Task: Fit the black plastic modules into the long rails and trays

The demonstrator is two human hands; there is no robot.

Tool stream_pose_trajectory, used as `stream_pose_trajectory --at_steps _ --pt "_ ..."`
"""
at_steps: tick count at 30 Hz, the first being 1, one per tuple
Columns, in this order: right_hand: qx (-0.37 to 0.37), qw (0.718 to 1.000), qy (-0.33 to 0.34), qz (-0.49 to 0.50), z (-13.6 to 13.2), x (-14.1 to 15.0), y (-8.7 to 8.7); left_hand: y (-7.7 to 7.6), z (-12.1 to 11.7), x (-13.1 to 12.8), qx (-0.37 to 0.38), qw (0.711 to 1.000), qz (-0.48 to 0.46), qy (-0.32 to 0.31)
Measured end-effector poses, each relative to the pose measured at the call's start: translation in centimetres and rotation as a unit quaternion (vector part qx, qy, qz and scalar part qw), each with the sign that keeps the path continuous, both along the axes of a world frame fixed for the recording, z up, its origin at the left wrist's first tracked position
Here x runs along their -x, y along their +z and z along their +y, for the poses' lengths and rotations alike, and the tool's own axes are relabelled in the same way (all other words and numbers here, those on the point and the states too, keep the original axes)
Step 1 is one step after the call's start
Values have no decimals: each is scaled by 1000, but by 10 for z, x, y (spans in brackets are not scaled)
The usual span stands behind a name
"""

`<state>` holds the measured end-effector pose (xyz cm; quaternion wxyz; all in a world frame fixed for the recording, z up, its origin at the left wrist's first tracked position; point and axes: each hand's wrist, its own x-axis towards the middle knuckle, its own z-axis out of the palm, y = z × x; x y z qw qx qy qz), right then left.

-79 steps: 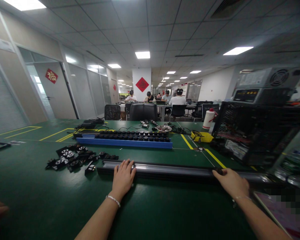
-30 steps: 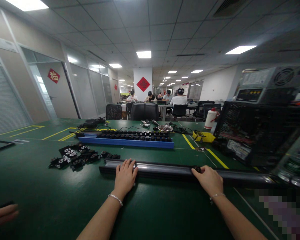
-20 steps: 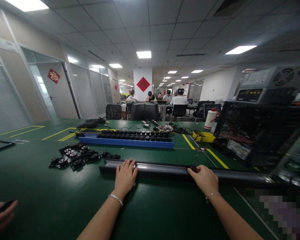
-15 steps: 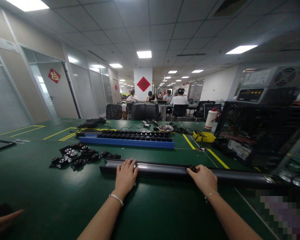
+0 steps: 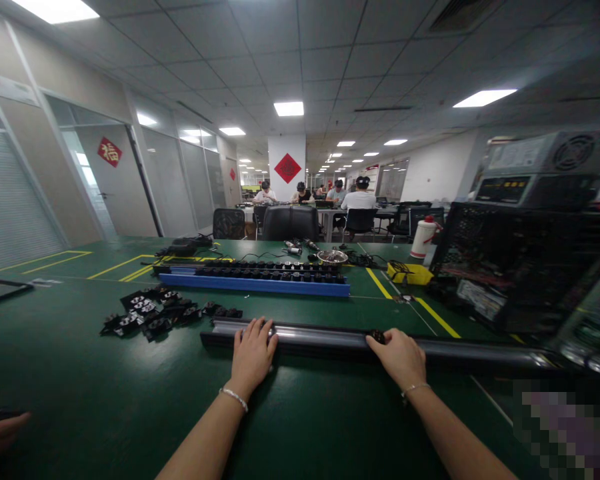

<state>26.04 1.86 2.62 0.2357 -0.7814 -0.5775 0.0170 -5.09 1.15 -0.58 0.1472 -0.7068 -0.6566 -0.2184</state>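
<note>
Holding black parts, the blue channel lies beyond the dark rail.

On the right, two power supplies sit stacked on a dark computer case, with a yellow tray and a red-topped white bottle to its left. Far off, a red diamond sign hangs on a white pillar beyond a black chair.

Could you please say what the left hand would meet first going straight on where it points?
Beyond the dark rail under it, the left hand would probably meet the blue rail first, though depth is hard to judge.
</note>
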Motion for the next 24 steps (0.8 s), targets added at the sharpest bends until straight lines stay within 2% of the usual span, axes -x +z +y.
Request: stream_pose_trajectory --at_steps 24 --pt "-13 1000 24 5 1 37 1 1 0 -1 5 1000 0 1"
